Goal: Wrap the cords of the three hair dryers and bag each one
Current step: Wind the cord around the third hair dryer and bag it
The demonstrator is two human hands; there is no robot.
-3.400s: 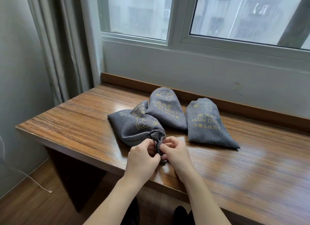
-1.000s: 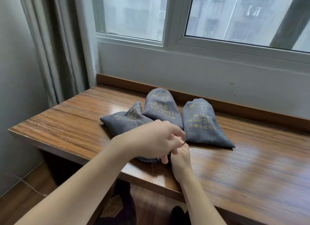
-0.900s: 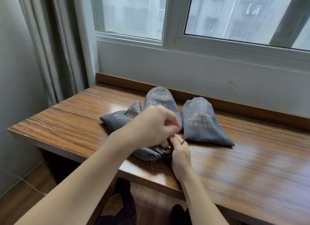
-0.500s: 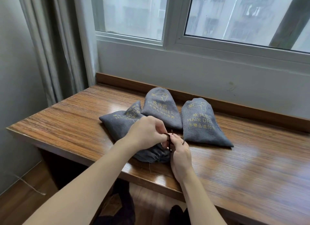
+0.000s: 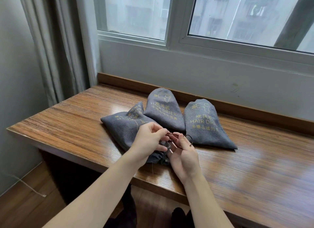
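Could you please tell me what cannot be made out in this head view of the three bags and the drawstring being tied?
- Bag contents: the grey cloth of all three bags hides whether dryers and wrapped cords are inside.
- Mouth of the near bag: covered by the left hand and right hand.
- Drawstring: too thin to tell whether a knot is formed.
- Right bag: its printed lettering curves out of sight at the side.

Both hands, left (image 5: 149,141) and right (image 5: 184,153), pinch dark drawstring (image 5: 176,135) over nearest grey bag (image 5: 122,129) on wooden table (image 5: 68,125)
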